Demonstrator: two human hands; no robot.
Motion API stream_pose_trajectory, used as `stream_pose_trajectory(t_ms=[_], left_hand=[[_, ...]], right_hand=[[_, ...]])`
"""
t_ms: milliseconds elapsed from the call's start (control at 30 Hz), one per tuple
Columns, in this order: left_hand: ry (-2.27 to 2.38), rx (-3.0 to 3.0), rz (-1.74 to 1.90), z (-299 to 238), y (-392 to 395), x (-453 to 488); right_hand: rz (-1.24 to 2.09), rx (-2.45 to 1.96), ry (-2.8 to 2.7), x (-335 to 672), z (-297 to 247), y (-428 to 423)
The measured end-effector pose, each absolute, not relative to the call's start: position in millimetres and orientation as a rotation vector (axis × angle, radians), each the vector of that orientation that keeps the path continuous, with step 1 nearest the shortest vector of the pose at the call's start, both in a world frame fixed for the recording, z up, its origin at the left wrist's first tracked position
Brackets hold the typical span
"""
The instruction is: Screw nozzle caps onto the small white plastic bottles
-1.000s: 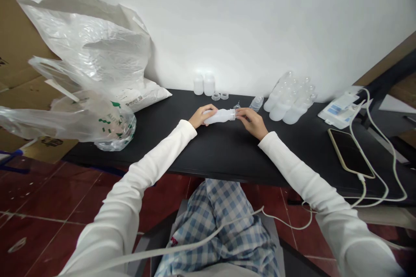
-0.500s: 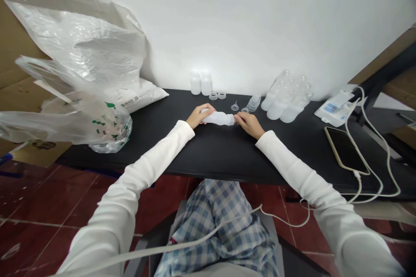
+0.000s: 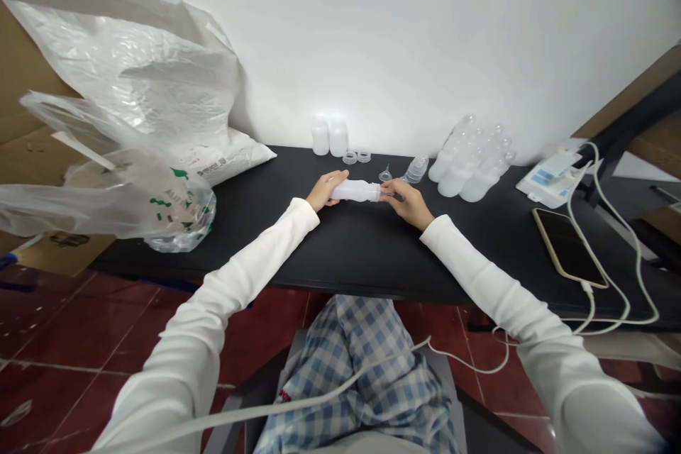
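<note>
My left hand (image 3: 325,190) is wrapped round the base of a translucent white baby bottle (image 3: 355,191), which lies sideways above the table with its mouth to the right. At that mouth, my right hand (image 3: 403,200) pinches a small clear piece; the fingers cover most of it. Just beyond the right hand stands a clear bottle teat (image 3: 385,174). A stack of clear caps (image 3: 418,168) lies beside it. Two collar rings (image 3: 350,157) rest farther back, in front of two upright white bottles (image 3: 329,137).
Several assembled bottles (image 3: 473,167) stand in a group at the right. Past them are a white box-like device (image 3: 550,181), a phone (image 3: 569,247) and white cables (image 3: 635,255). Plastic bags (image 3: 154,85) crowd the left end of the black table (image 3: 340,255). A wall closes the back.
The bottle has tilted more level and risen slightly. My right fingers have shifted onto its mouth and spread a little, with a clear piece now showing between them.
</note>
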State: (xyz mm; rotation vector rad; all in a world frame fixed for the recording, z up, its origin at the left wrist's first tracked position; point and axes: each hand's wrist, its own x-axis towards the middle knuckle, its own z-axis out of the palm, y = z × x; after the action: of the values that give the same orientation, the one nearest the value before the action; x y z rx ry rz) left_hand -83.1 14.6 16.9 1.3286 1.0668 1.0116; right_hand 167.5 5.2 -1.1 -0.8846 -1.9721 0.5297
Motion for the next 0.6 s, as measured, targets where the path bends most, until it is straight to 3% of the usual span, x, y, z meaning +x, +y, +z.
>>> stream_pose_trajectory(t_ms=[200, 433, 600], left_hand=[[0.979, 1.456, 1.076, 14, 12, -81], [0.916, 2.158, 1.216, 19, -2, -75], [1.035, 1.949, 1.316, 16, 1, -74]], right_hand=[[0.503, -1.024, -1.983, 169, 3, 3], [0.625, -1.225, -1.944, 172, 4, 8], [0.392, -1.017, -2.041, 177, 7, 10]])
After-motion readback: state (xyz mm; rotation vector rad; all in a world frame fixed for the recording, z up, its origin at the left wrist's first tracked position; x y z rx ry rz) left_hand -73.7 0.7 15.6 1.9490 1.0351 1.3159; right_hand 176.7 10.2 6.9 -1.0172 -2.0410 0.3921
